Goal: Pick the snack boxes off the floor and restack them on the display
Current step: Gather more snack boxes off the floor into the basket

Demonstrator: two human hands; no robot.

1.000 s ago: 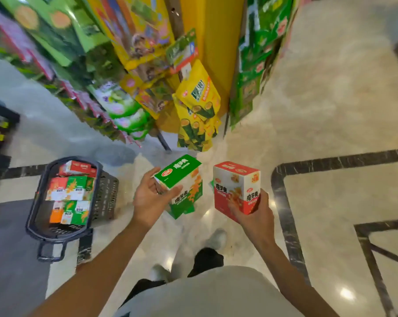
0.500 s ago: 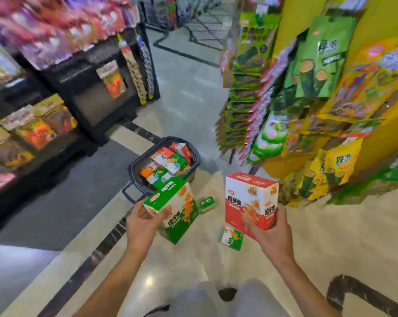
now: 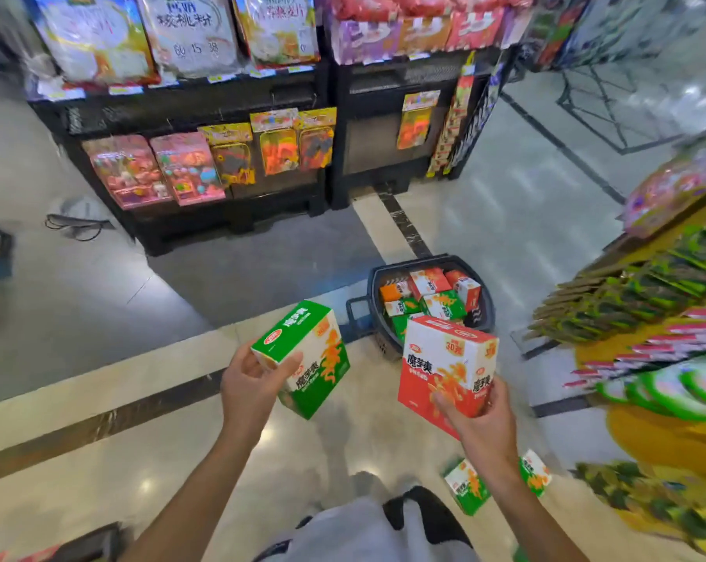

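View has turned toward the black shelves; basket (image 3: 487, 302) now ahead | left hand (image 3: 250, 385) grips green box (image 3: 307, 358), right hand (image 3: 481, 423) grips red box (image 3: 444, 367) | step: carrying | next: find display, stack; two boxes (image 3: 466, 486) remain on floor.

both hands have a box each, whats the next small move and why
Probably carry both boxes toward the display on the right and set one down there. The left hand grips the green box, the right hand grips the red box, so neither can take the green boxes on the floor by the feet until one hand is freed.
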